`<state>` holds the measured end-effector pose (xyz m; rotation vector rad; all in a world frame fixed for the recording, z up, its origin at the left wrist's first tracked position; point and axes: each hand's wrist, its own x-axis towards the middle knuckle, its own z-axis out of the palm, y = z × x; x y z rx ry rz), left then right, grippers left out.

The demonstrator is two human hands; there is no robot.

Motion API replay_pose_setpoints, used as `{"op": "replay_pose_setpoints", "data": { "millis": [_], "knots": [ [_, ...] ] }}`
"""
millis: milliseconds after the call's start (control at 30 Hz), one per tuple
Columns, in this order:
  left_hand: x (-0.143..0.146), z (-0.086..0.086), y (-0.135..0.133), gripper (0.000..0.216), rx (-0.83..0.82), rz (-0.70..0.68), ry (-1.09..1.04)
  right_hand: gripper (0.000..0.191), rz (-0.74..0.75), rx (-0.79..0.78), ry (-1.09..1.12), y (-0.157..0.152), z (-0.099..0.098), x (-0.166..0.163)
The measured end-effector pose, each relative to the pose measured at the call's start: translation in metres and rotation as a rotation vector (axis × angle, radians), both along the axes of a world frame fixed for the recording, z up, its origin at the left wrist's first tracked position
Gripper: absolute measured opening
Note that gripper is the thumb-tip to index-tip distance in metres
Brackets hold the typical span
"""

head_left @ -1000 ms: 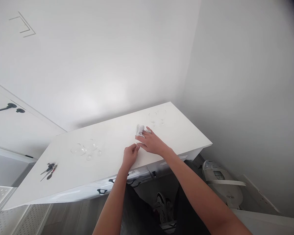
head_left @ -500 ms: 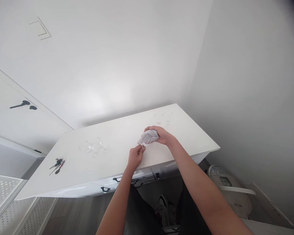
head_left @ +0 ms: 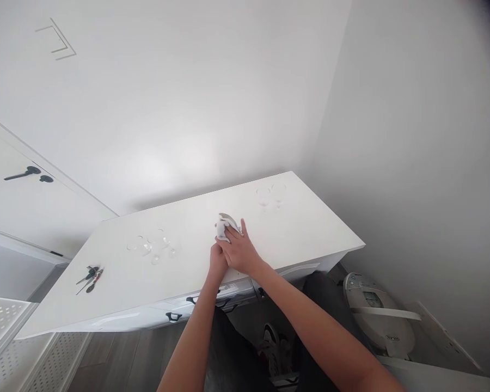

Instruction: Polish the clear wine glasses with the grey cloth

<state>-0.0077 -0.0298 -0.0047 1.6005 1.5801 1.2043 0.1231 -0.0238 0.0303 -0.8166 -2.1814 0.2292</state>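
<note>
Over the middle of the white cabinet top [head_left: 196,228], both of my hands are close together around a pale grey-white cloth [head_left: 222,230]. My right hand [head_left: 244,251] presses the cloth with its fingers bent over it and the thumb raised. Below it my left hand [head_left: 218,262] is closed, apparently on the stem of a clear stemmed glass, which the cloth and fingers mostly hide. Two clear stemmed glasses [head_left: 278,193] stand at the back right. Several more clear stemmed glasses [head_left: 160,239] are grouped on the left.
Dark-handled utensils [head_left: 92,279] lie near the cabinet's left end. Below the front edge are drawers with black handles [head_left: 173,317]. A rounded white appliance [head_left: 378,313] sits on the right. White perforated racks [head_left: 4,321] stand at lower left, near a door handle [head_left: 24,172].
My right hand has swung left and down with the cloth, from beside the glass to over it, near my left hand. More of the glass is now covered. The view has shifted slightly.
</note>
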Motion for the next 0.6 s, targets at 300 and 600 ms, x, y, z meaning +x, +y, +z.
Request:
{"op": "replay_pose_setpoints", "data": {
  "millis": [300,600],
  "knots": [
    [0.005,0.002,-0.006,0.031,0.011,-0.162,0.153,0.022,-0.006,-0.634,-0.023,0.066,0.058,0.033],
    [0.002,0.003,-0.007,0.042,0.035,-0.23,-0.041,0.041,0.55,-1.298,0.953,0.062,0.033,0.046]
  ]
}}
